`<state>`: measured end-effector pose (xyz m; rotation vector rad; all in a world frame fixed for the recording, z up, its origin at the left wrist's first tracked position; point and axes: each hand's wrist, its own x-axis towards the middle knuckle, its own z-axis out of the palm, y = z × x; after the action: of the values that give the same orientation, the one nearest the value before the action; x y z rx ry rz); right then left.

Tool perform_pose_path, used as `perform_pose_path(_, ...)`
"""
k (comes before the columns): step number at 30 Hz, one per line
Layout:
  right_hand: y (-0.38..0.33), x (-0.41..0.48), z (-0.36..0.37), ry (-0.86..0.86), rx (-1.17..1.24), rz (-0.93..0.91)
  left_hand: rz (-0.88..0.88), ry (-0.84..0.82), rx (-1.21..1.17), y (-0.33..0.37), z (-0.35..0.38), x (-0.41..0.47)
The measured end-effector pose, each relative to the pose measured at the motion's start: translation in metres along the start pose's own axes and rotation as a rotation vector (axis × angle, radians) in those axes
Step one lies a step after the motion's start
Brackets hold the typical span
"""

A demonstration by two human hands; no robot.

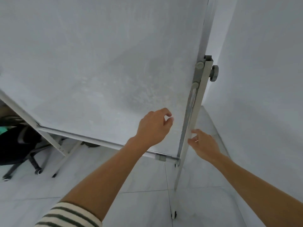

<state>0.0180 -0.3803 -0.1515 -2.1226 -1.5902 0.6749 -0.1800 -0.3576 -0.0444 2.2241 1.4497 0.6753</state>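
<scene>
The whiteboard [98, 71] is a large panel, wiped to a grey-white and streaked with smeary erase marks, in a thin metal frame. Its right edge runs close along the stand's right upright post [199, 102], a pale square metal tube with a small black caster [174, 215] at its foot. High on the post, a grey pivot bracket [199, 66] joins the board to it. A round grey locking knob [214, 73] sits on the post's outer side. The board's bottom rail [91, 139] meets the post low down, well above the caster, with a grey corner clip [160, 157] just left of the post.
</scene>
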Motion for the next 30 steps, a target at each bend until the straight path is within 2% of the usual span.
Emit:
perform_pose_path(4,-0.018,-0.032,0.046,-0.082,0.112,-0.040,-0.167,0.001,-0.021,-0.076,-0.028,-0.057)
perform_pose_path(9,-0.083,-0.055,0.115,-0.188,0.202,-0.114,-0.389,0.006,-0.094,-0.190,-0.077,-0.148)
perform_pose_path(14,-0.159,-0.072,0.195,-0.307,0.313,-0.150,-0.600,0.084,-0.157,-0.293,-0.131,-0.237)
perform_pose_path(18,-0.213,-0.079,0.240,-0.400,0.338,-0.191,-0.776,0.169,-0.251,-0.344,-0.161,-0.287)
perform_pose_path(24,-0.283,-0.047,0.290,-0.521,0.277,-0.232,-0.961,0.310,-0.355,-0.406,-0.184,-0.314)
perform_pose_path(30,-0.374,0.029,0.356,-0.606,0.256,-0.319,-1.115,0.414,-0.397,-0.480,-0.222,-0.294)
